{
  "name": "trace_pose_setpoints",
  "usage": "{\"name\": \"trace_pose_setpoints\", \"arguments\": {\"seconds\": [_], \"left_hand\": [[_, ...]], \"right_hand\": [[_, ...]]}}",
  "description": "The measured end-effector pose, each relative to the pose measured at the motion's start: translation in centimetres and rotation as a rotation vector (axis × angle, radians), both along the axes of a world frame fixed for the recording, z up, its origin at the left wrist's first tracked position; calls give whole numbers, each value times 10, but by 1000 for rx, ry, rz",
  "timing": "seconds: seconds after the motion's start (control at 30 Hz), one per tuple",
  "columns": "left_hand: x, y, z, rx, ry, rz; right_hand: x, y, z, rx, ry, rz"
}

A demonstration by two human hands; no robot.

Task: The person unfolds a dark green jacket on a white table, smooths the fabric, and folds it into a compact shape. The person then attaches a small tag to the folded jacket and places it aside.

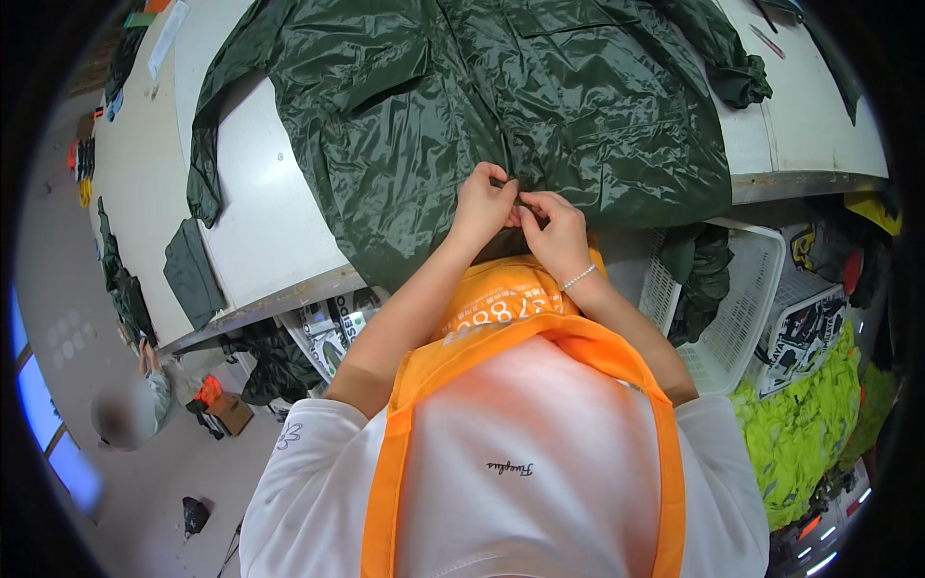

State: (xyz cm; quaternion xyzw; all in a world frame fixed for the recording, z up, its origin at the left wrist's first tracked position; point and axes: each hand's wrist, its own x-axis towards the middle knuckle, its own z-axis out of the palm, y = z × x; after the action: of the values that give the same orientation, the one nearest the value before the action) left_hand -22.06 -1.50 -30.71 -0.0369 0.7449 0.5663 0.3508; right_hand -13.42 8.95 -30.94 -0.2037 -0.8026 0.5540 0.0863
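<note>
A shiny dark green jacket (414, 125) lies spread over the table, its sleeves out to both sides and its hem hanging at the near edge. At the middle of that hem, my left hand (487, 204) pinches the jacket's front edge. My right hand (556, 229), with a beaded bracelet at the wrist, closes on the same spot, its fingertips almost touching the left ones. The small part between the fingertips is hidden.
The white table (265, 183) carries a folded dark green piece (195, 273) at the left and a thin red tool (767, 40) at the far right. White plastic baskets (747, 299) stand below on the right, beside bright yellow-green garments (805, 424). Another person (135, 409) is at the far left.
</note>
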Motion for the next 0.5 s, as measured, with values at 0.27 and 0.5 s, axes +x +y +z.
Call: {"name": "trace_pose_setpoints", "arguments": {"seconds": [0.27, 0.5], "left_hand": [[-6, -2, 4, -199, 283, -284], [-10, 2, 26, -380, 423, -291]], "right_hand": [[-7, 13, 0, -1, -46, 103], [-12, 23, -12, -35, -32, 198]]}}
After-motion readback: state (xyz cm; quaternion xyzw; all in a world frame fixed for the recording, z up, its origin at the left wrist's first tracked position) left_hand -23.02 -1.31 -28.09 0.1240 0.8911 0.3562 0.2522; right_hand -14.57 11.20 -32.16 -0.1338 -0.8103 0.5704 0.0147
